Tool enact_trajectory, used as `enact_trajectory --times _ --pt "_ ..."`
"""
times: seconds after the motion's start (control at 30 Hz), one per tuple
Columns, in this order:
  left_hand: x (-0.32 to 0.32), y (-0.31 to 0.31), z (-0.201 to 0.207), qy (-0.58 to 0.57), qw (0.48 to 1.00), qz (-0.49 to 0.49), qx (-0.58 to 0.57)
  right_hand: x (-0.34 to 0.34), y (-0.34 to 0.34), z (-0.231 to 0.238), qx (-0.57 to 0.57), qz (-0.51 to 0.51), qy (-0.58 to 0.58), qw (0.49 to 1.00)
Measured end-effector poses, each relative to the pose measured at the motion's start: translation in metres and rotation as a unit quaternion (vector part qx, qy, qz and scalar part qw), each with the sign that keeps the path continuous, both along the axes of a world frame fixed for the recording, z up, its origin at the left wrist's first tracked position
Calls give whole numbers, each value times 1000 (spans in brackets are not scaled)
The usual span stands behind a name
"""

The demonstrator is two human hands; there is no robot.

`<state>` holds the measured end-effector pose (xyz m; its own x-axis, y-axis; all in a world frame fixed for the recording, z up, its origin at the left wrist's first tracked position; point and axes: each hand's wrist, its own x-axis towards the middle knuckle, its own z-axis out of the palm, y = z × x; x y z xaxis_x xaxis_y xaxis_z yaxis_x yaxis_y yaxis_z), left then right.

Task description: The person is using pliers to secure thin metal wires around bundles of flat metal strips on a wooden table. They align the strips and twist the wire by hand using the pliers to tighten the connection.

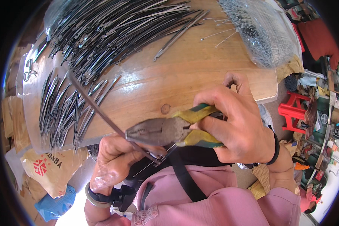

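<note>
My right hand is wrapped round the yellow-and-green handles of a pair of combination pliers. The plier jaws point left, and their tip overlaps a long, thin, dark metal strip; whether they grip it I cannot tell. My left hand is closed on that strip, close to its lower end. From there the strip slants up and left over the table. A small metal fitting and thin wires show at its lower end, beside my left fingertips, partly hidden by them.
A wooden table carries a large heap of dark metal strips and a smaller heap nearer. Clear plastic at the far right holds many thin looped wires. Scissors lie far left; a red stool stands right.
</note>
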<state>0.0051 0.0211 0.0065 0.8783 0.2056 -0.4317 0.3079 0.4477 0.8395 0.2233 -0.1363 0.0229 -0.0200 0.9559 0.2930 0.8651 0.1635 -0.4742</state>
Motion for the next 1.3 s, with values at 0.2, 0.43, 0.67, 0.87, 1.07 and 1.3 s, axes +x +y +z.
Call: enact_trajectory --times 0.2,0.43,0.67,0.87,1.07,1.3 --pt "18 -18 6 16 996 6 -83 -20 0 2 1 27 39 999" --pt "24 -46 5 133 917 203 -316 -14 -2 17 -19 12 13 1000" --pt "18 -54 4 -24 944 246 -221 -5 -40 0 -105 -72 162 979" --pt "17 -59 7 -70 959 262 -82 -12 -36 0 -148 -37 214 965" --pt "15 -60 4 -57 965 252 -41 -13 -36 1 -151 2 186 971" --pt "5 -55 -14 -38 960 279 -4 -24 -27 -8 -130 43 66 988"
